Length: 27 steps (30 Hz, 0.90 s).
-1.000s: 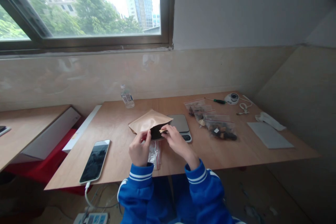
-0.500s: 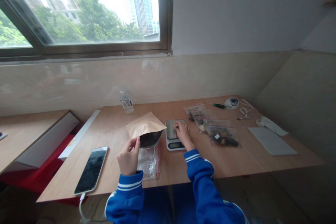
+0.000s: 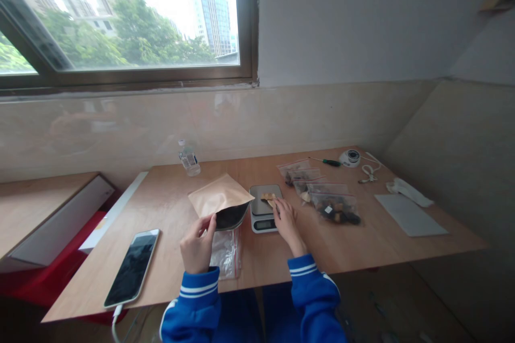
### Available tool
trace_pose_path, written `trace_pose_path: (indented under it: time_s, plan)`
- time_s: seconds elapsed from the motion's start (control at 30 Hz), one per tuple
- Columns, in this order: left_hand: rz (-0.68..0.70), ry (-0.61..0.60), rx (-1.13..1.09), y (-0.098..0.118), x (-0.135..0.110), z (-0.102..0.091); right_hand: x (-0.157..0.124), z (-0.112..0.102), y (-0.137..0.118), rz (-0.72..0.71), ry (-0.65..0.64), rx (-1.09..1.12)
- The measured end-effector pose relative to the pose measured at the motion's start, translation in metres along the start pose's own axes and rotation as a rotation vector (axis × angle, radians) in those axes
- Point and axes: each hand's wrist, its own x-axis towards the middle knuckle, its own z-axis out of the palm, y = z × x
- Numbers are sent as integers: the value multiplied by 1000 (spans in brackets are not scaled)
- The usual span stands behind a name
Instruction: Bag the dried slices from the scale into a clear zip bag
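While the left hand (image 3: pixel 197 244) is gripping the near edge of the brown kraft-paper pouch (image 3: pixel 219 198), thumb and fingers closed on its rim, the pouch is lying tilted on the wooden table (image 3: pixel 362 236) with its dark mouth gaping toward the person. Just beside it on the right, a small digital kitchen scale (image 3: pixel 263 209) is sitting flat, and a pale tan piece of snack (image 3: pixel 267 196) is resting on its steel platform. The right hand (image 3: pixel 286 221) is lying at the scale's right edge with its fingers stretched loosely forward and slightly spread, fingertips touching or almost touching the platform near that piece; it is holding nothing that can be made out. A clear zip bag with a red seal strip (image 3: pixel 227 249) is lying flat under and in front of the pouch, between the two blue sleeves. Further right, a cluster of filled zip bags (image 3: pixel 328 201) is lying near the scale, the nearest one showing dark contents. A smartphone (image 3: pixel 132 267) with a cable plugged in is lying face up near the table's left front edge, well apart from the hands. A small water bottle (image 3: pixel 188 157) is standing at the back by the wall, and a green-handled screwdriver (image 3: pixel 328 161) is lying at the far right beside a small round white device (image 3: pixel 349 157).
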Motion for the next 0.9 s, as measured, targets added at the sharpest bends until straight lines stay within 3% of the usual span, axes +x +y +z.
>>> trace_pose_path:
  time_s: [0.3,0.53,0.63,0.77,0.83,0.9]
  plan:
    - [1,8,-2,0,-1,-2,2,-7,-8,-3,-42,-64]
    - [1,-8,5,0,3,-2,13,-4,-24,22,-167,-37]
    - [-3,3,7,2,6,-1,10,-15,-28,-22,-98,119]
    - [-7,29,25,5,7,2,-1,-50,-53,-122,30,481]
    - [-17,39,45,7,5,6,-9,-68,-76,-185,-25,629]
    - [-13,34,69,10,2,10,-15,-76,-100,-276,-165,682]
